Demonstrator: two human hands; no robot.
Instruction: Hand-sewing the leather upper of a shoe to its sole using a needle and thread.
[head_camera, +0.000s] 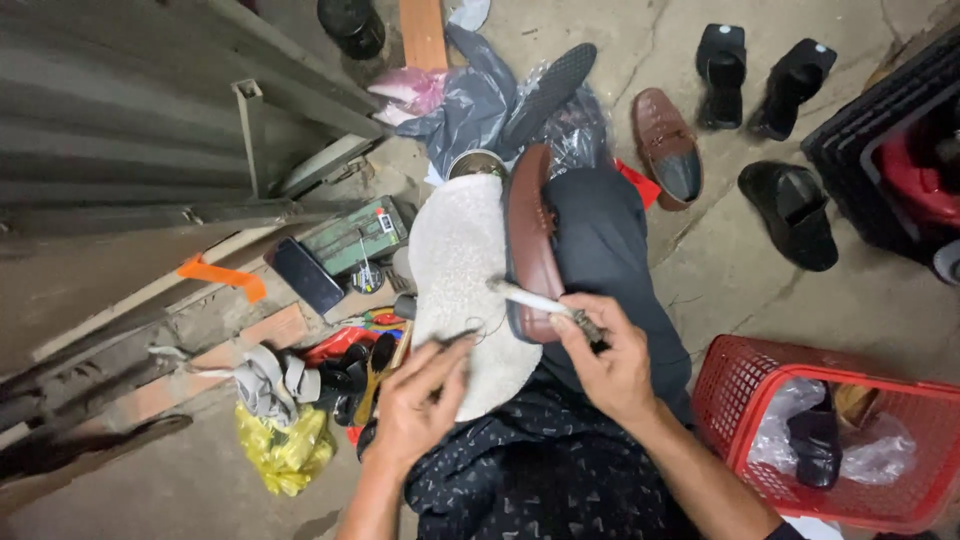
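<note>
I saw the right hand (610, 365) closed, fingers pinched round a pale-handled awl-like tool (545, 303) whose tip met the side of the brown loafer (530, 245). The shoe lay on its side on the lap, against a white fleecy cloth (460, 270). The left hand (420, 400) was half curled, thumb and forefinger pinching a thin thread (480, 330) just beside the shoe's heel end.

Cracked grey concrete floor (720, 270); corrugated metal wall (110, 110) at left; red plastic basket (745, 385) lower right; dim light.
</note>
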